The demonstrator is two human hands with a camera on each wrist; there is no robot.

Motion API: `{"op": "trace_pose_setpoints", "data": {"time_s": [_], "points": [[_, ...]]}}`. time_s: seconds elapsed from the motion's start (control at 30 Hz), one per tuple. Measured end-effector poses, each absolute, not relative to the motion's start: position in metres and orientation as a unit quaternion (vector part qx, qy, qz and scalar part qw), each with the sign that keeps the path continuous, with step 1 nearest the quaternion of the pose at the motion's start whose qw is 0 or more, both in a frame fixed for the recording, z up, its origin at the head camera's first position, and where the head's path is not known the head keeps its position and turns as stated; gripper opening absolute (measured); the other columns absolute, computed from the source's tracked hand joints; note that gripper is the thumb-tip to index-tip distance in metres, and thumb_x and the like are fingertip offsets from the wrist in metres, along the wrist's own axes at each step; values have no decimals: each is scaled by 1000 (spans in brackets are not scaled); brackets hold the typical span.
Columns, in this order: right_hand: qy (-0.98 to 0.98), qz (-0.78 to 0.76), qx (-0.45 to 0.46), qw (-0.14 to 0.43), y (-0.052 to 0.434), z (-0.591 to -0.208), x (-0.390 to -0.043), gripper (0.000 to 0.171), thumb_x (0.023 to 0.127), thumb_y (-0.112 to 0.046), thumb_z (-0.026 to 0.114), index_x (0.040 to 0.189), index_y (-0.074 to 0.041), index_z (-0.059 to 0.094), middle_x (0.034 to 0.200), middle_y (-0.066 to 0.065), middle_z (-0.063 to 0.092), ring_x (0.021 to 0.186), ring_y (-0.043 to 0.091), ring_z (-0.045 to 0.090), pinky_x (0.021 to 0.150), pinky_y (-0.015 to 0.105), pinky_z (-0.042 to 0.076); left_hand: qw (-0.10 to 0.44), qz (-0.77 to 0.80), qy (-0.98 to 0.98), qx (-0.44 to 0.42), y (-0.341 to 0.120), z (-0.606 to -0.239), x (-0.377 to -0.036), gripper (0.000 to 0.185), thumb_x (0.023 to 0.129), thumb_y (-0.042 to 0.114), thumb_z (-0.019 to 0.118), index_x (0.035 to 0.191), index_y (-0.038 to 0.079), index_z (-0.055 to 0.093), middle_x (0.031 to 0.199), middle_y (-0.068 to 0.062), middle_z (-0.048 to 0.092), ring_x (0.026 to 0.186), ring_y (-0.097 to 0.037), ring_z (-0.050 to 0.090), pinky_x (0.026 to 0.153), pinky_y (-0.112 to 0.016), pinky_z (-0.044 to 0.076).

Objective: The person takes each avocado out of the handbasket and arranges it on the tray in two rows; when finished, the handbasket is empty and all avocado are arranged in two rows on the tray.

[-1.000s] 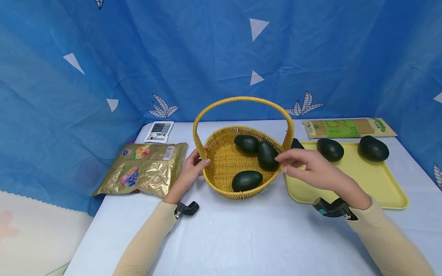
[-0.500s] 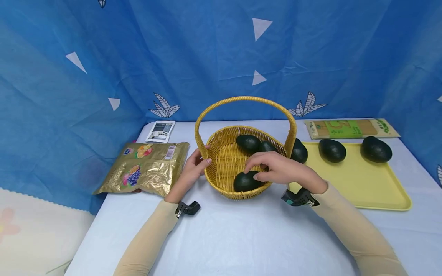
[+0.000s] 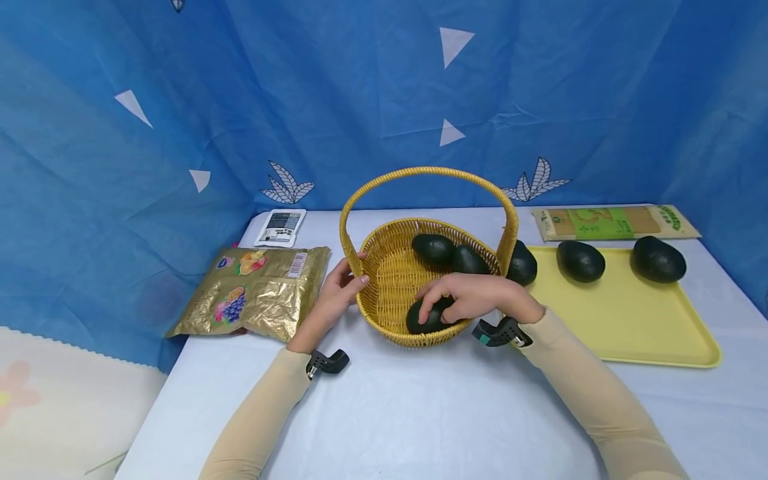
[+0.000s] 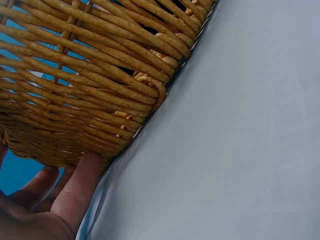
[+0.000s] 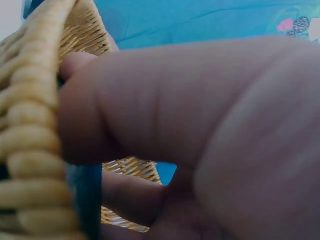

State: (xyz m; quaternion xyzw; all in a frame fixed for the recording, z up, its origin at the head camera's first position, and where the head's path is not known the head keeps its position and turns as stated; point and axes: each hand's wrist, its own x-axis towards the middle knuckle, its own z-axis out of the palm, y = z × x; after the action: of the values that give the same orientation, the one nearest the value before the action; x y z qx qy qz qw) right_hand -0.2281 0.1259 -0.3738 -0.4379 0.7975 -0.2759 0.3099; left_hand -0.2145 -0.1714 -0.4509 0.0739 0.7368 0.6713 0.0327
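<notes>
A yellow wicker basket (image 3: 384, 280) with a tall handle stands mid-table and holds three dark avocados. My right hand (image 3: 465, 298) reaches over the near rim and its fingers curl round the nearest avocado (image 3: 423, 319). Two more avocados (image 3: 433, 248) lie at the basket's back. My left hand (image 3: 336, 293) holds the basket's left side where the handle meets the rim; in the left wrist view its fingers (image 4: 75, 192) press the woven wall (image 4: 85, 90). The right wrist view is filled by my right hand (image 5: 200, 130) beside the rim (image 5: 30, 140).
A yellow tray (image 3: 630, 313) to the right carries three avocados (image 3: 580, 260). A gold snack bag (image 3: 255, 290) lies left of the basket. A small white packet (image 3: 279, 227) and a flat green-labelled pack (image 3: 615, 222) lie at the back. Blue cloth walls surround the table.
My right hand has moved left from the basket's right rim into the basket and closed its fingers round the front avocado. The left hand has stayed on the basket.
</notes>
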Motion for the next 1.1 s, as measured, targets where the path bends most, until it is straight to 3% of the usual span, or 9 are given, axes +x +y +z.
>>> {"op": "trace_pose_setpoints", "data": {"time_s": [0.2, 0.4, 0.53, 0.67, 0.87, 1.1], "points": [[787, -283, -454, 306, 125, -380, -229, 44, 89, 3, 57, 121, -21, 73, 149, 12, 56, 145, 35, 44, 117, 56, 42, 33, 678, 730, 71, -171, -452, -215, 54, 98, 8, 59, 150, 9, 46, 137, -28, 51, 106, -19, 59, 78, -27, 63], [785, -284, -468, 288, 122, -382, -228, 48, 90, -1, 57, 134, -17, 67, 147, 8, 58, 139, 30, 51, 113, 47, 46, 28, 664, 744, 74, -173, -454, -216, 53, 98, 9, 60, 149, 9, 46, 139, -28, 51, 109, -19, 59, 79, -26, 62], [790, -271, -466, 291, 119, -382, -227, 53, 90, -1, 54, 139, -18, 64, 152, 13, 53, 142, 32, 47, 117, 50, 42, 27, 664, 744, 71, -172, -453, -215, 53, 98, 9, 60, 149, 11, 47, 139, -27, 52, 108, -19, 58, 78, -26, 62], [799, -256, -459, 291, 117, -383, -226, 54, 91, -1, 53, 140, -21, 64, 157, 20, 45, 147, 37, 40, 119, 54, 38, 28, 666, 742, 67, -172, -453, -215, 53, 98, 9, 61, 149, 12, 47, 139, -26, 52, 107, -17, 58, 76, -27, 62], [805, -279, -445, 277, 117, -386, -227, 53, 88, -3, 58, 137, -19, 65, 146, 7, 59, 137, 26, 51, 114, 45, 44, 33, 663, 745, 65, -173, -454, -215, 53, 98, 9, 60, 150, 11, 46, 140, -26, 52, 110, -21, 58, 76, -26, 62], [820, -285, -430, 247, 116, -390, -228, 50, 89, -12, 66, 139, -20, 63, 145, 7, 60, 132, 25, 54, 109, 42, 47, 31, 658, 749, 67, -172, -454, -215, 53, 99, 10, 60, 150, 13, 47, 141, -26, 52, 114, -26, 58, 77, -27, 62]]}}
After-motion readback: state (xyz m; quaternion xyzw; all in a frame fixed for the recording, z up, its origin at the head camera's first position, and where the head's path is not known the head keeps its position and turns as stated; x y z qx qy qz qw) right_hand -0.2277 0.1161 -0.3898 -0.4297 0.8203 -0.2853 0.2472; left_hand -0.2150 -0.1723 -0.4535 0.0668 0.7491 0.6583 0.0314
